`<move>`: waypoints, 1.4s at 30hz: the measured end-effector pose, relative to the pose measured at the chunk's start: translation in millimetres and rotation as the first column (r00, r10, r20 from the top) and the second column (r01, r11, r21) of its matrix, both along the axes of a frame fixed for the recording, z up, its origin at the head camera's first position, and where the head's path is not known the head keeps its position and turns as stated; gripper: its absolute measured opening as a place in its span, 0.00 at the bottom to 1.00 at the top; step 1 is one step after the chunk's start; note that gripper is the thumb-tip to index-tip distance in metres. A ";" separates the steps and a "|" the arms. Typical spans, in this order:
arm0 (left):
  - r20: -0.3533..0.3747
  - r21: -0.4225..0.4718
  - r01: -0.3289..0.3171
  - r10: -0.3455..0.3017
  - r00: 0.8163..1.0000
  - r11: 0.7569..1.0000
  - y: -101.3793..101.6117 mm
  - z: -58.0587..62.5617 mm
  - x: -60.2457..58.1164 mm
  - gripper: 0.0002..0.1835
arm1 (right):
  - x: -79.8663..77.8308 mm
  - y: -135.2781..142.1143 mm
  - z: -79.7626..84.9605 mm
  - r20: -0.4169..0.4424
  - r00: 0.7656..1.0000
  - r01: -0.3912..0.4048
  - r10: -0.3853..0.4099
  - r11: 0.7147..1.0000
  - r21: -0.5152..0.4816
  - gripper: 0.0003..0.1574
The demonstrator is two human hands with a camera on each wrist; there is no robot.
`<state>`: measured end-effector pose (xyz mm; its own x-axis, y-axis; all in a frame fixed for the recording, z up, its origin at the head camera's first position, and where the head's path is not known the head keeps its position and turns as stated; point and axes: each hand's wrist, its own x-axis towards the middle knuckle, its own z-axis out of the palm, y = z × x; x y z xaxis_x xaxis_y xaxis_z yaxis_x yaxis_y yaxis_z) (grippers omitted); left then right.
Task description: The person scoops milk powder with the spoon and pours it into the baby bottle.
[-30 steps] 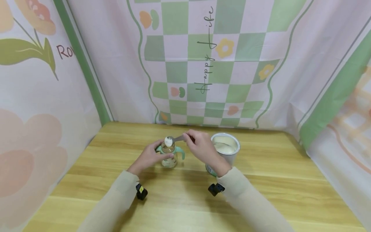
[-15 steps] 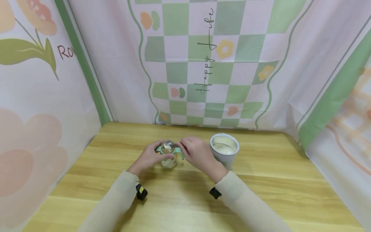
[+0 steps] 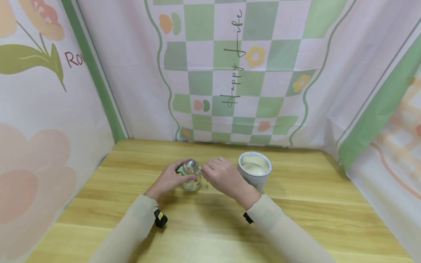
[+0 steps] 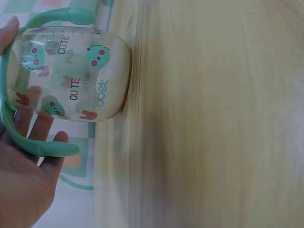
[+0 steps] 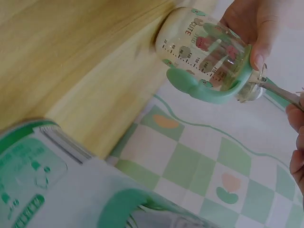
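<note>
A clear baby bottle [image 3: 192, 185] with a mint-green two-handled ring stands on the wooden table [image 3: 204, 233]. My left hand [image 3: 168, 179] holds it around the neck, the thumb on the near side. Cartoon prints and a small pale layer near the base show on the bottle [image 4: 76, 76] in the left wrist view. My right hand [image 3: 224, 179] pinches the handle of a metal spoon [image 5: 282, 92]. The spoon's bowl [image 3: 190, 165] lies over the bottle's open mouth, its rounded back facing up. What is under the bowl is hidden.
Right of my right hand stands an open tin [image 3: 254, 171] of pale powder, partly hidden by that hand. Behind the table's far edge hangs a green-and-white checked curtain [image 3: 227, 80], with printed fabric on both sides.
My right hand has lowered the powder-filled spoon to the bottle's mouth and turned it over. The white powder no longer shows in it. The left hand and bottle have stayed put.
</note>
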<state>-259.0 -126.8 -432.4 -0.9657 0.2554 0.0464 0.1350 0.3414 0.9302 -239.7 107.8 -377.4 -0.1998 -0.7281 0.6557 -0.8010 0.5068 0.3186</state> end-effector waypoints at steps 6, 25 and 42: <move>0.006 0.009 0.004 -0.004 1.000 1.000 0.0 -0.1 0.1 0.43 | 4.4 2.3 3.5 -0.002 1.000 -0.003 0.003 0.997 0.079 0.07; -0.006 0.013 0.027 -0.027 1.000 1.000 -0.1 -0.2 0.5 0.44 | 10.5 7.0 4.0 -0.053 0.998 0.031 -0.025 0.993 0.110 0.06; 0.008 -0.040 -0.015 0.015 1.000 0.999 0.6 2.0 2.2 0.48 | 5.8 15.7 4.2 0.204 0.979 0.041 -0.008 0.987 -0.157 0.09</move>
<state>-256.8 -126.2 -430.4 -0.9698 0.2423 0.0289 0.1223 0.3803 0.9168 -234.0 123.5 -373.2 -0.3566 -0.6109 0.7068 -0.8272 0.5581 0.0651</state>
